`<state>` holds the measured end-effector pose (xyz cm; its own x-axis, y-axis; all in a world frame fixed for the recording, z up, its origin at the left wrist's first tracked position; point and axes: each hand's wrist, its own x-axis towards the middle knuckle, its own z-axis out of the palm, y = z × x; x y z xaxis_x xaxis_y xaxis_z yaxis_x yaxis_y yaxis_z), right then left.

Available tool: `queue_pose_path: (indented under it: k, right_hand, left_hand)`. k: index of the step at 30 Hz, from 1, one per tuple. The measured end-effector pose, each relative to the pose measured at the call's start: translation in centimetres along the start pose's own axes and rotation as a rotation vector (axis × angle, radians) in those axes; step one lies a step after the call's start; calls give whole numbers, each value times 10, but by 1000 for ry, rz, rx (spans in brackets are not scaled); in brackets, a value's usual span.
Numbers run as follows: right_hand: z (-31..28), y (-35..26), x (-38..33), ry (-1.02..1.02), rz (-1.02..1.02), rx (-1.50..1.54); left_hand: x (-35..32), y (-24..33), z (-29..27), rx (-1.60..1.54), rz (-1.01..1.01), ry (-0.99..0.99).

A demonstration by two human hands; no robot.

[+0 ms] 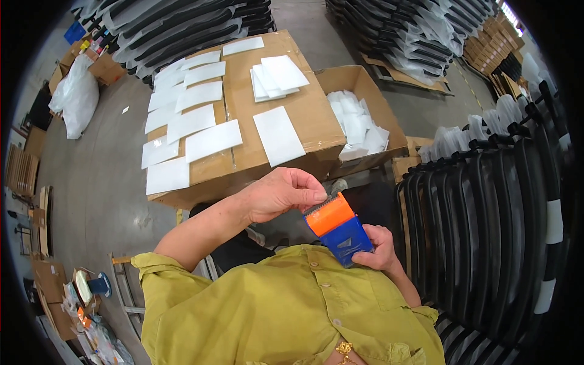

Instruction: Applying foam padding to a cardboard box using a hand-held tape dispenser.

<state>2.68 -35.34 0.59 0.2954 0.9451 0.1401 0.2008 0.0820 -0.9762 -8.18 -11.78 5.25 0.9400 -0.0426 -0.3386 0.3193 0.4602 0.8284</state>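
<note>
My right hand [378, 246] grips a blue and orange tape dispenser [337, 229] close to my chest. My left hand [281, 193] pinches at the toothed front edge of the dispenser with thumb and fingertips. Just beyond my hands stands a large cardboard box [304, 103] with several white rectangular pads [213, 140] laid out flat on its top, and a small stack of pads [277, 76] near its far right.
An open cardboard box [380, 103] holds white foam pieces [359, 125] to the right. Rows of black chairs [486, 213] stand at my right. Wrapped black stacks [182, 24] line the far side. A white bag [76, 97] sits far left on the grey floor.
</note>
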Motion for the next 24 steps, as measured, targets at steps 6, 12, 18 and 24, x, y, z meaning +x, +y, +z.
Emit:
queue_pose_path:
  k: [6, 12, 18, 24]
  right_hand:
    - [2, 6, 4, -32, -73, -49]
    - [6, 6, 4, -29, -32, -40]
    - [14, -6, 11, 34, 200, 67]
    - [21, -10, 14, 87, 342, 151]
  left_hand:
    - [-9, -2, -2, -83, 5, -30]
    - [-11, 1, -5, -119, -56, 52]
    - [4, -1, -16, 376, 51, 236]
    - [26, -12, -29, 483, 180, 289]
